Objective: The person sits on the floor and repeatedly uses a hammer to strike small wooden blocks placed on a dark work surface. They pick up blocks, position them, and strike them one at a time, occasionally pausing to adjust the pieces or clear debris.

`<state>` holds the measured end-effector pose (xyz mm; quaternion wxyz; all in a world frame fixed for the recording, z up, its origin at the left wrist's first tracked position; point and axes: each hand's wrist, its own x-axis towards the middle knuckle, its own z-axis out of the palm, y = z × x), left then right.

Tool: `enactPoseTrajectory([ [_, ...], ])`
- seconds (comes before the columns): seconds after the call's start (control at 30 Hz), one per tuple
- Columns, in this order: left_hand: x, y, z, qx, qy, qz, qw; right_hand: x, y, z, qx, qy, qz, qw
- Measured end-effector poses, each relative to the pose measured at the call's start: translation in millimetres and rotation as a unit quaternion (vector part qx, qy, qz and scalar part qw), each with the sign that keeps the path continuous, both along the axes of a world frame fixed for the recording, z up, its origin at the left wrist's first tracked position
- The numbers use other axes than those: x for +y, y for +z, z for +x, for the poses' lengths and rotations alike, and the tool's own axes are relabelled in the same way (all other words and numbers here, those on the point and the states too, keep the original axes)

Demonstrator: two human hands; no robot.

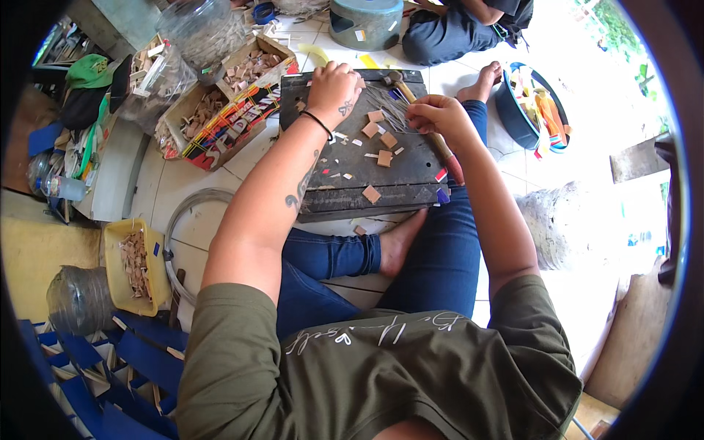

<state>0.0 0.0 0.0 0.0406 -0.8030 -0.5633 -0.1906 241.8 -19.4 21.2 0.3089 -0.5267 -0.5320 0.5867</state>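
A dark, worn wooden work board [345,172] stands between my legs. My left hand [334,89] is closed over its far left part, with a small wooden block [360,83] showing at the fingertips. My right hand [441,119] pinches at the board's right side, beside a loose pile of thin metal wires [387,105]; what its fingertips hold is too small to make out. A hammer [444,152] with a red grip end lies under and beside the right hand, its head at the far edge. Several small wooden squares [369,130] and paper scraps are scattered between my hands.
To the left are a cardboard box [227,128] of wooden pieces, a yellow bin [155,268] of more pieces and a wire coil [170,235]. A blue tub [506,103] of strips stands right. Beyond the board are a grey-green stool [364,33] and another person's legs [447,37].
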Motion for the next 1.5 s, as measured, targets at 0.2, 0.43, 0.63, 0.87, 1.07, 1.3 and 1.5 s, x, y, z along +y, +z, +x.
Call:
enactPoseTrajectory([
  [0.2, -56.7, 4.5, -18.3, -0.317, -0.07, 0.009, 0.946, 3.3, -8.2, -1.1, 0.004, -0.031, 0.052, 0.998],
  [0.43, -157.6, 1.4, -17.2, -0.491, -0.023, -0.164, 0.855, -1.1, -9.6, -2.0, 0.032, -0.001, 0.037, 0.999],
  [0.63, -179.0, -6.3, -12.6, -0.639, -0.07, -0.211, 0.736, -15.6, -2.2, -7.4, 0.097, 0.03, 0.047, 0.994],
  [0.87, -192.0, -7.1, -3.0, -0.449, -0.035, -0.08, 0.889, -63.6, 11.9, -28.9, 0.077, 0.041, 0.056, 0.995],
  [1.07, -196.0, -11.6, 6.0, -0.338, -0.008, 0.035, 0.941, -104.4, 3.4, -49.7, 0.117, 0.098, 0.066, 0.986],
  [1.3, -198.9, -18.6, -0.9, -0.348, -0.029, 0.05, 0.936, -124.3, -10.3, -63.8, -0.003, 0.085, 0.162, 0.983],
  [1.5, -199.4, -17.2, 0.6, -0.352, -0.016, 0.049, 0.934, -126.5, -9.4, -68.5, -0.006, 0.058, 0.198, 0.978],
])
